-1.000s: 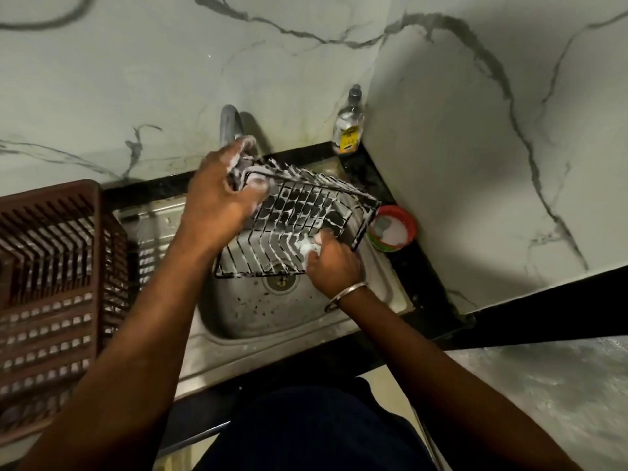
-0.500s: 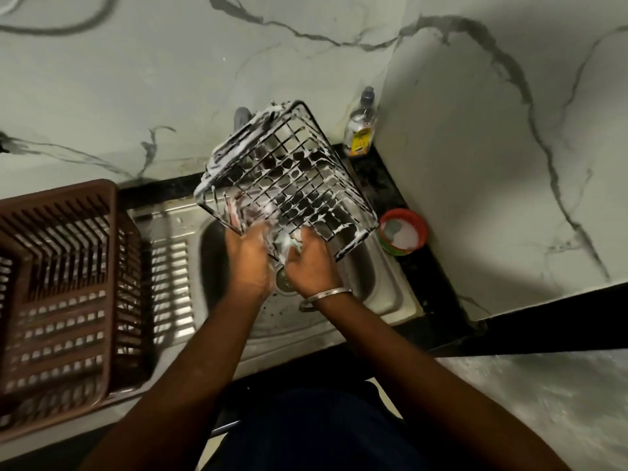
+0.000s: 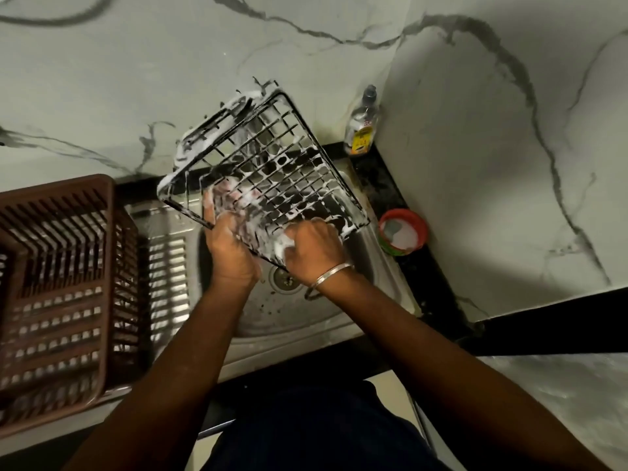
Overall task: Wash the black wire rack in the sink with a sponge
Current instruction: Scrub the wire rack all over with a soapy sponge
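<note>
The black wire rack (image 3: 272,158), covered in white foam, is tipped up on edge above the steel sink (image 3: 339,314). My left hand (image 3: 231,246) grips its lower left edge, with the fingers curled behind the wires. My right hand (image 3: 314,249) holds a foamy sponge (image 3: 283,244) against the rack's lower right edge. The sponge is mostly hidden in my fist. A metal bangle sits on my right wrist.
A brown plastic dish basket (image 3: 57,283) stands on the drainboard at the left. A soap bottle (image 3: 362,125) stands in the back corner. A red and green tub of dish soap (image 3: 402,231) sits on the black counter beside the sink. Marble walls close in behind and to the right.
The rack has been turned from lying flat over the sink to standing on edge. My left hand moved from its top to its lower edge. My right hand shifted right along the lower edge.
</note>
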